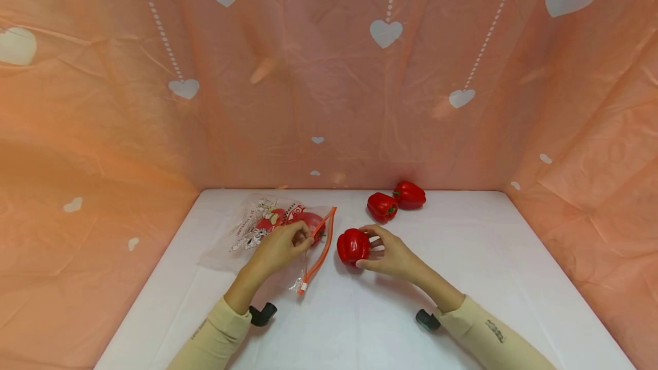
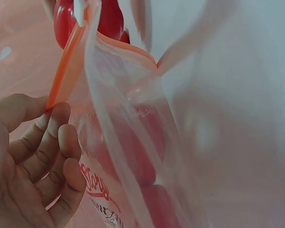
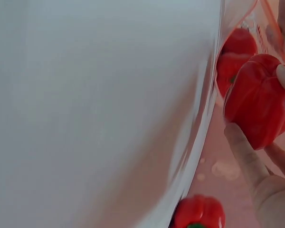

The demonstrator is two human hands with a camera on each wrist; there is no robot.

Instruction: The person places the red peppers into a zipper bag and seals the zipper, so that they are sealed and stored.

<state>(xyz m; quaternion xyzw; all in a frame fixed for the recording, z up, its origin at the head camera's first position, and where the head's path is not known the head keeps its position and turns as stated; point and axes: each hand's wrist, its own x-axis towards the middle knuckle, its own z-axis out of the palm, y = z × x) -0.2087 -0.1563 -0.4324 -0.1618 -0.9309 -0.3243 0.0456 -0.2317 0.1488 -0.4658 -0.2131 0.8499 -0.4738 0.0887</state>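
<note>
A clear zip bag [image 1: 231, 244] with an orange zip edge and printed pictures lies on the left of the table, its mouth facing right and parted. Red bell peppers [image 2: 137, 147] show through its film. My left hand [image 1: 283, 244] pinches the orange edge between thumb and forefinger, the other fingers loosely curled. Just right of the mouth, my right hand [image 1: 388, 253] holds another red bell pepper [image 1: 353, 246] between thumb and fingers. In the right wrist view, that pepper [image 3: 259, 102] is in front of the opening, with bagged peppers behind it.
Two more red bell peppers, one nearer [image 1: 381, 206] and one behind [image 1: 410, 195], lie at the back of the white table [image 1: 462, 244]. Peach curtains [image 1: 329, 101] with white hearts stand around the table's back and sides. Dark wrist devices [image 1: 263, 314] sit by both sleeves.
</note>
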